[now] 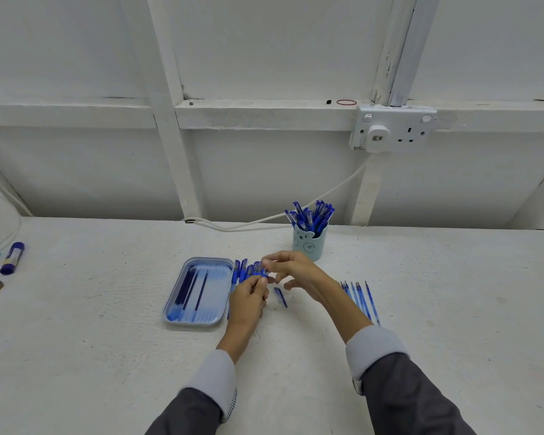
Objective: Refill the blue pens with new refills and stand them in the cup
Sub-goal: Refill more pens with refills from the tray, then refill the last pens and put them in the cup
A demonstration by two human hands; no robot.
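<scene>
Grips a pen [259,273] in the left hand [247,298], pinches its far end with the right hand [296,271], just above the table [107,309]. Has left of it a tray [170,296] with refills [189,287], behind it a cup [308,244] of pens [311,215], right of it loose refills [360,296], below it a blue piece [280,296].

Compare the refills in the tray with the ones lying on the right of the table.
The tray refills look dark blue; the loose refills look paler, see-through. The tray refills lie inside the tray; the loose refills lie in a row on the table. Both lie flat.
</scene>
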